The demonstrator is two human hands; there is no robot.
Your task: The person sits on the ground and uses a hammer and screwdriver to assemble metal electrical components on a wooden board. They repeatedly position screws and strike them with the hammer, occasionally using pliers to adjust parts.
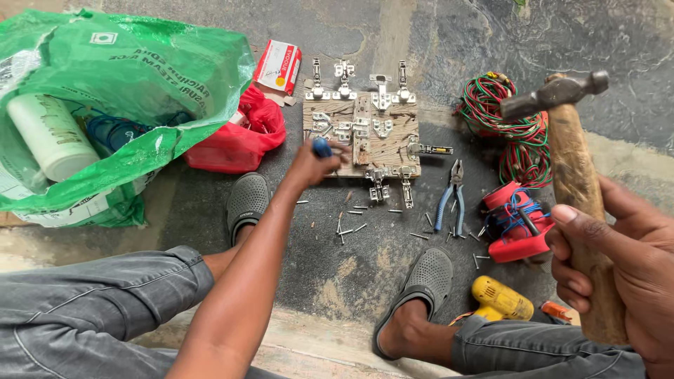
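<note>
My right hand grips the wooden handle of a hammer and holds it upright at the right, its steel head up near the wire coil. My left hand reaches out to the wooden board and is closed around a tool with a blue handle, which rests at the board's left edge. Several metal cabinet hinges lie on and around the board. Loose nails and screws are scattered on the stone floor just in front of it.
Blue-handled pliers lie right of the board. A red and green wire coil, a red tool with blue wires and a yellow drill sit at the right. A green bag, red bag and small red and white box are at the left. My feet in grey clogs flank the nails.
</note>
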